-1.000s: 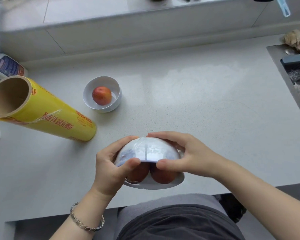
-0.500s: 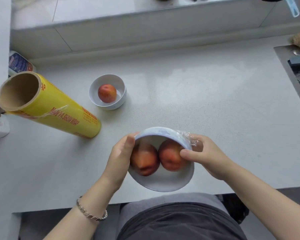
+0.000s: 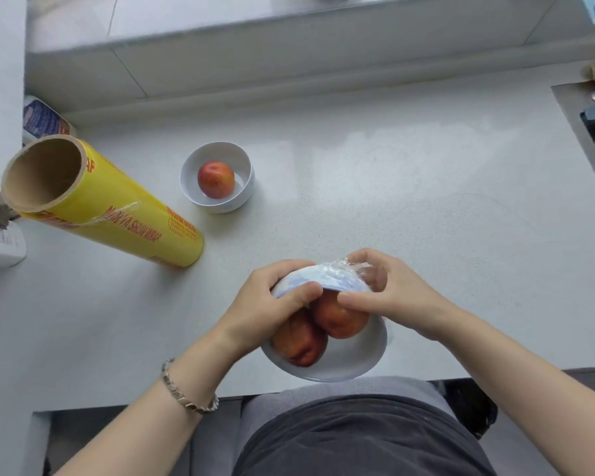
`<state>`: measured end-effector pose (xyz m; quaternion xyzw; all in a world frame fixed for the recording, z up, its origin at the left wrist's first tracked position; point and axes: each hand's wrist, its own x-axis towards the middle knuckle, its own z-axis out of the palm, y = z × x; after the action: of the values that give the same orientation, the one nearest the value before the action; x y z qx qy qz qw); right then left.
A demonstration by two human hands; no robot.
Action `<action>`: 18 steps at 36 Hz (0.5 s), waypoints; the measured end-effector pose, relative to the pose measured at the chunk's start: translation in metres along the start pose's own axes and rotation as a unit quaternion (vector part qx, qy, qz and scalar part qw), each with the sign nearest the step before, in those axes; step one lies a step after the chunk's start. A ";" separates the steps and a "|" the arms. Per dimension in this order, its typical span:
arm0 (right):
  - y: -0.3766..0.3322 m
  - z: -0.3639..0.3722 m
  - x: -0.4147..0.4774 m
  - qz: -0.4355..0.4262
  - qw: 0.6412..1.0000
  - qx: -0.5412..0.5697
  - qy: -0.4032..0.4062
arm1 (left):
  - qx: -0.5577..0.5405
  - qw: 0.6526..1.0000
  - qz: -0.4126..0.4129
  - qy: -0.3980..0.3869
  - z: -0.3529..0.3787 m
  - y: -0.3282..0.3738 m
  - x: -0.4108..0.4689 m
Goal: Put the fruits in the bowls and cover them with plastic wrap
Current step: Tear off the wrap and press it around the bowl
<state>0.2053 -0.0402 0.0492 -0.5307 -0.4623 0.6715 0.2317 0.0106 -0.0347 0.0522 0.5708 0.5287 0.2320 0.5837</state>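
Both hands hold one white bowl [image 3: 340, 362] tilted toward the person, at the near edge of the bench [image 3: 392, 207]. The left hand [image 3: 265, 304] has its grip closed on the bowl's left side, thumb pressed on the far rim. The right hand [image 3: 389, 297] grips the right side, thumb on a fruit, fingers over bunched plastic wrap [image 3: 344, 273] at the far rim. Two red fruits [image 3: 337, 317] lie inside this bowl. Farther on the bench, well apart, a small white bowl [image 3: 217, 176] holds one red fruit [image 3: 216, 179]. To the left of it lies the yellow wrap roll [image 3: 117, 207]. A bracelet [image 3: 186, 393] is on the left wrist.
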 end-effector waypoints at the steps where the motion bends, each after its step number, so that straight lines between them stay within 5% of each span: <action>1: -0.001 0.000 0.000 0.003 1.000 -0.001 -0.006 | -0.010 1.000 0.007 0.024 0.003 -0.001 -0.003; 7: -0.021 -0.002 -0.001 0.004 1.000 -0.022 0.001 | -0.013 0.994 0.016 0.110 0.012 -0.006 -0.014; 18: -0.031 -0.002 0.001 0.006 0.998 -0.064 -0.012 | 0.020 0.993 0.026 0.116 0.011 -0.003 -0.020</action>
<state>0.2014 -0.0246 0.0759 -0.5396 -0.5034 0.6482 0.1878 0.0127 -0.0579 0.0542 0.5651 0.5825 0.3010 0.5007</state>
